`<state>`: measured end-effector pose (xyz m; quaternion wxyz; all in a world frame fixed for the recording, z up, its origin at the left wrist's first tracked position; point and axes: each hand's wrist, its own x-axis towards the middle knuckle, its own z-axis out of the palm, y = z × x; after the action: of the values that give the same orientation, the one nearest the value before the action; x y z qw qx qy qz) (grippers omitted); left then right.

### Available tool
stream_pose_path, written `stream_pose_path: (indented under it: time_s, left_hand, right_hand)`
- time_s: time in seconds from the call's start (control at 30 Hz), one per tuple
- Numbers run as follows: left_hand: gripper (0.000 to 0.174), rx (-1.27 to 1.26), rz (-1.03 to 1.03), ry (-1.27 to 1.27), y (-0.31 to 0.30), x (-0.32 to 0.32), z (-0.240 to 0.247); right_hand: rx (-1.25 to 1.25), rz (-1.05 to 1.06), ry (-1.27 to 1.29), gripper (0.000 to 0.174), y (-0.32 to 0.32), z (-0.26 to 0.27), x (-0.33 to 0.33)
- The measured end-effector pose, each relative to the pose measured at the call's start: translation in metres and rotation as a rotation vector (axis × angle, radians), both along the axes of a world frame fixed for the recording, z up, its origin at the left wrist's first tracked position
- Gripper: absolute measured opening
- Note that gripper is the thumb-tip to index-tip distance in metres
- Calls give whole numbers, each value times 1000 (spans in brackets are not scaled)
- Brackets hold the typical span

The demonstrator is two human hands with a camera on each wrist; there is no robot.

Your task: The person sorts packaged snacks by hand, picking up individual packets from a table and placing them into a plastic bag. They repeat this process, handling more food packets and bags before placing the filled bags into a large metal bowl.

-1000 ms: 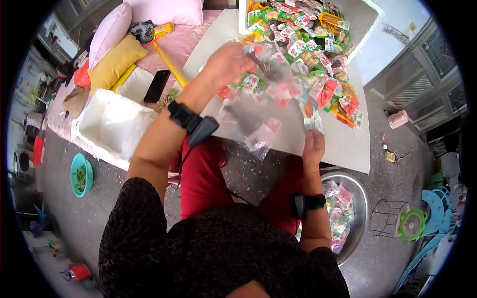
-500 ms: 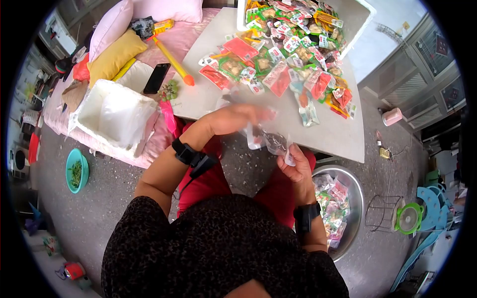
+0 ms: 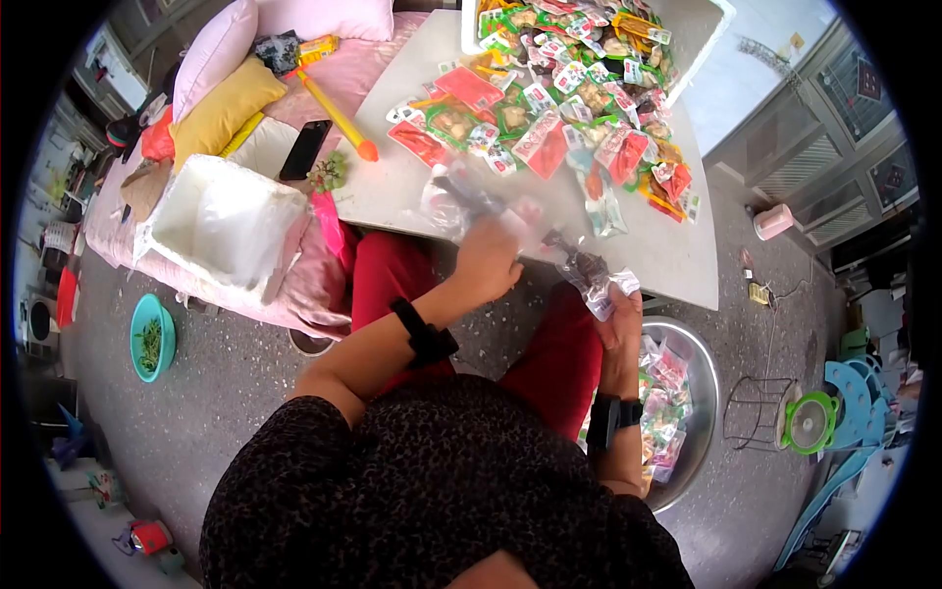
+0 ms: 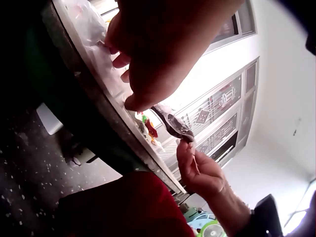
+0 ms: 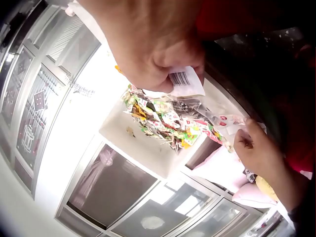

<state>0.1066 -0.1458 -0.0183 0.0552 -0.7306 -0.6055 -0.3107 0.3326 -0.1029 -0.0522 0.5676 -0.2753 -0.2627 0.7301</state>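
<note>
"At the near edge of the desk, what worries you?"

"The grips. The left hand is closed on a blurred clear packet over the desk; the right hand pinches a dark packet by its end, around that edge."

"So it could drop?"

"Yes. The film looks slick and the hold is small, so a tug could send it to the floor below the desk, missing the basin under the desk's right corner."

"Are those two joined?"

"I can't tell; the left one's too blurred. If they are, an uneven pull could tear the film."

"And on the desk?"

"A wide sweep of the left hand could catch the loose packets further in from the edge and drag one off, since film may cling."
</note>
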Motion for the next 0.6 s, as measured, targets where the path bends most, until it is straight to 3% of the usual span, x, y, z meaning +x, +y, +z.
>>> stream_pose_path:
  time_s: [0.2, 0.37, 0.6]
  left_hand:
    - [10, 24, -19, 13, 11, -7, -15]
    - [6, 6, -6, -307, 8, -2, 11]
    - [21, 49, -100, -411, 9, -6, -2]
  right_hand:
    - [-22, 27, 14, 18, 4, -4, -5]
    - [10, 117, 22, 19, 9, -18, -14]
    - [-29, 150, 104, 23, 12, -11, -42]
